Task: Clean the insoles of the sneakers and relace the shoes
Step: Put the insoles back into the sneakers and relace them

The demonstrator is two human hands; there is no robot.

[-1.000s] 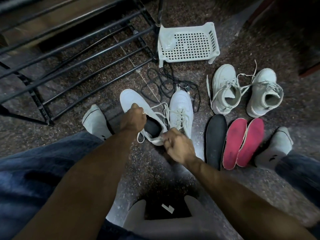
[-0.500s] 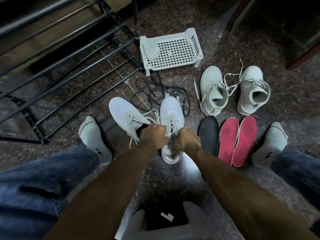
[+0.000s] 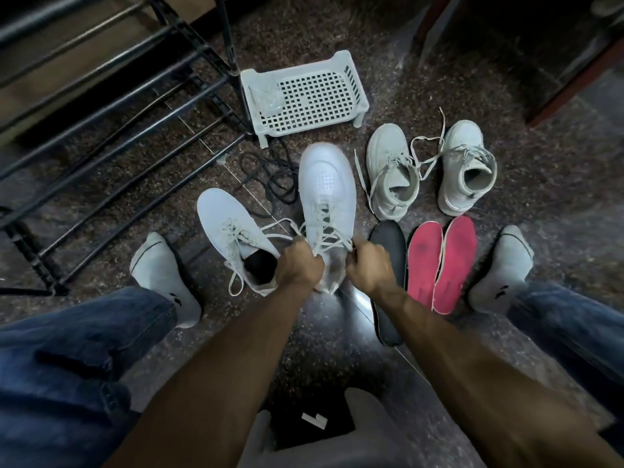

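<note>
Between our knees, our left hand (image 3: 299, 266) and right hand (image 3: 369, 266) curl their fingers around the rear sides of a white sneaker (image 3: 327, 201), one hand on each side, at its collar and the lower ends of its laces (image 3: 326, 228). The heel is blurred, so we cannot tell whether it rests on the floor (image 3: 337, 342). Just left of our left hand lies the second white sneaker (image 3: 233, 231), its dark opening close to our knuckles and its laces loose. Just right of our right hand a black insole (image 3: 388, 275) lies flat, partly under our forearm, and beside it two pink insoles (image 3: 439, 265) lie touching each other. Beyond the grip, right of the held toe, stand two grey high-top sneakers (image 3: 429, 170), their laces trailing between them. Farther off, past the toe, black laces (image 3: 273, 177) lie tangled before a white perforated basket (image 3: 304, 96), which stands against a black shoe rack (image 3: 111, 130).
</note>
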